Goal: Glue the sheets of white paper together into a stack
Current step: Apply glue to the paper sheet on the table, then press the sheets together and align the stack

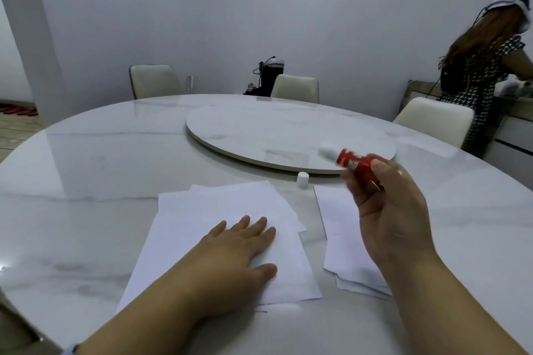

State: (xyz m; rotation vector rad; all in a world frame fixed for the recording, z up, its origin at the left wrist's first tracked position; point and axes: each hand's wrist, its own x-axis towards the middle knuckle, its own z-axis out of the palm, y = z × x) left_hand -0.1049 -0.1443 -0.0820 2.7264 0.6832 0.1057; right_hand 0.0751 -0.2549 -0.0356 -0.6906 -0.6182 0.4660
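Observation:
A pile of white paper sheets (202, 210), fanned unevenly, lies on the marble table in front of me. My left hand (239, 256) rests flat on its top sheet, fingers spread. A second, smaller pile of white sheets (337, 239) lies to the right, partly hidden by my right arm. My right hand (386, 210) is raised above that pile and grips a red glue stick (353, 164), uncapped, with its blurred white tip pointing up and left. The white cap (302, 179) stands upright on the table beyond the papers.
A round marble turntable (259, 124) sits at the middle of the table (86, 167), just beyond the cap. Several pale chairs (297, 88) ring the far side. A person in a checked dress (484, 78) stands at a counter at the right.

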